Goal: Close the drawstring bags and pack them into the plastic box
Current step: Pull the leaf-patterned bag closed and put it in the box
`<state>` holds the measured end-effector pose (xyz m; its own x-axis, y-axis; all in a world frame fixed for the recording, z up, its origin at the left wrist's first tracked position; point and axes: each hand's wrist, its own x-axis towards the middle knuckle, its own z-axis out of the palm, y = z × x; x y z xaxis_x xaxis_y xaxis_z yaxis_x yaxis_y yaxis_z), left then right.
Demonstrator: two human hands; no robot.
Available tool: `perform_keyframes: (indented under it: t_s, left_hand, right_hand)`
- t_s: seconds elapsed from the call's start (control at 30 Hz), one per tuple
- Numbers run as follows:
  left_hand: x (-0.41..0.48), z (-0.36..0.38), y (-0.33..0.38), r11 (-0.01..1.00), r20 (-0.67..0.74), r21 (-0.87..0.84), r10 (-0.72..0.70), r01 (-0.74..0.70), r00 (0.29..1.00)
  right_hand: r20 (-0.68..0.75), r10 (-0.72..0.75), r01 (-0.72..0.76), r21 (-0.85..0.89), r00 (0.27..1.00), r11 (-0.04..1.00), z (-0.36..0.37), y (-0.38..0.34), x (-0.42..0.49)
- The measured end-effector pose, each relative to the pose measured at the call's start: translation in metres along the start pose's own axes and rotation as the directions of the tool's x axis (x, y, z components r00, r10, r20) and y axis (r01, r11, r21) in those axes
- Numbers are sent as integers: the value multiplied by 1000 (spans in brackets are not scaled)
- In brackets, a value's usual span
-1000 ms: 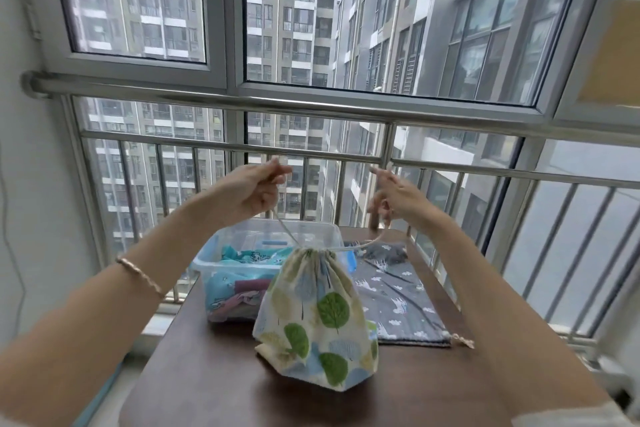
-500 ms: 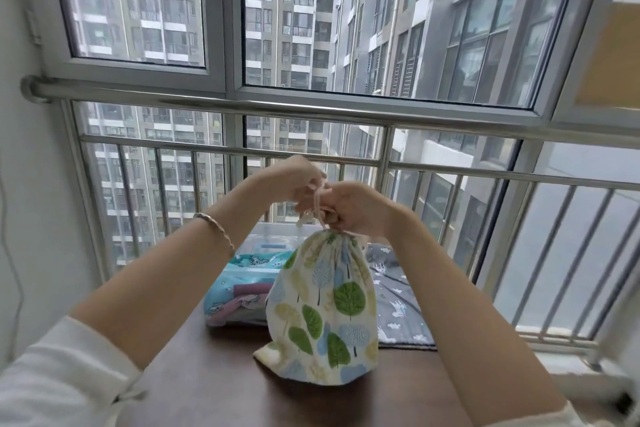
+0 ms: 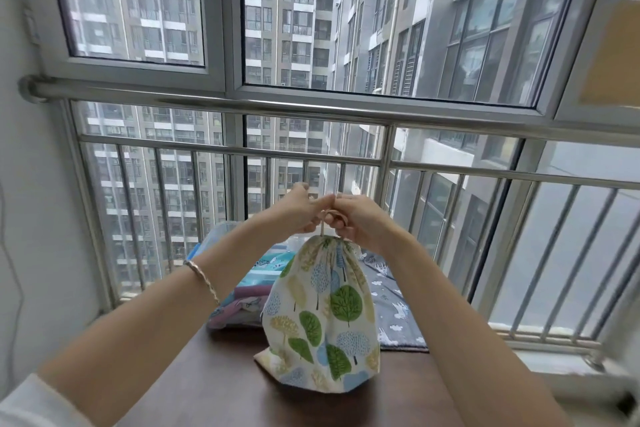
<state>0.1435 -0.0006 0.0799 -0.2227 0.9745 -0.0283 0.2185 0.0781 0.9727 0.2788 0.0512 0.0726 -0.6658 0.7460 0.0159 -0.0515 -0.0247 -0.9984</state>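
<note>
The tree-print drawstring bag (image 3: 320, 319) stands upright on the table (image 3: 214, 388), its mouth gathered shut, with the left hand (image 3: 299, 210) and right hand (image 3: 356, 218) meeting just above it, fingers of both clenched on the cord (image 3: 322, 227), apparently tying it off. Behind it, the plastic box (image 3: 221, 236) already holds folded blue and pink fabric. The grey bag (image 3: 391, 302) lies flat beside the box, unpacked, so closing and packing remain.
</note>
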Motion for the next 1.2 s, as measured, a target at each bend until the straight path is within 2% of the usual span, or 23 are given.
perform_keyframes:
  t_s: [0.1, 0.13, 0.2, 0.3, 0.43, 0.5, 0.6, 0.7, 0.77, 0.83, 0.9, 0.97, 1.03, 1.13, 1.2]
  left_hand:
    - [-6, -8, -2, 988, 70, -154, -15, 25, 997]
    - [-8, -12, -2, 990, 115, -134, -36, 52, 993]
    - [-13, -18, -3, 996, 231, 16, -94, 92, 968]
    - [-20, -21, -2, 987, 373, 137, -131, 85, 918]
    - [-20, -21, 2, 993, 350, 108, -84, 49, 933]
    - [-19, -16, 3, 993, 385, 107, -91, 53, 918]
    - [-19, -7, 2, 996, 437, 14, -89, 92, 895]
    - [-14, -10, -1, 997, 393, -30, -58, 75, 918]
    - [-12, -17, -2, 998, 351, 6, -59, 61, 935]
    - [-13, -20, 1, 997, 366, 40, -73, 63, 928]
    - [-15, -20, 6, 994, 414, 78, -98, 72, 905]
    - [-17, -21, 12, 989, 433, 132, -120, 69, 894]
    - [-18, -22, 16, 985, 385, 165, -105, 43, 917]
    - [-16, -23, 16, 983, 236, 178, 11, -54, 972]
    - [-14, -21, 14, 977, 171, 175, 94, -124, 981]
  right_hand:
    - [-78, -33, 29, -54, 996, 998, 0, -1, -5]
    - [-123, -59, 47, -98, 991, 994, -1, -1, -6]
    - [-194, -117, 81, -182, 974, 980, -5, -1, -6]
    - [-193, -148, 78, -330, 970, 941, -7, -4, -6]
    - [-161, -142, 64, -411, 977, 910, -10, -9, -11]
    - [-151, -149, 77, -403, 977, 912, -11, -12, -14]
    - [-155, -173, 91, -429, 973, 898, -8, -19, -18]
    - [-172, -176, 41, -592, 969, 805, -17, -26, -23]
    - [-68, -195, 95, -690, 979, 718, -20, -28, -29]
    - [70, -214, 185, -790, 974, 585, -20, -22, -31]
    - [99, -241, 214, -830, 965, 516, -15, -17, -28]
    - [88, -261, 230, -776, 961, 587, -14, -14, -24]
    - [76, -227, 220, -652, 971, 725, -16, -14, -21]
    - [125, -102, 148, -441, 987, 885, -20, -15, -22]
    - [215, -45, 121, -355, 976, 927, -21, -14, -22]
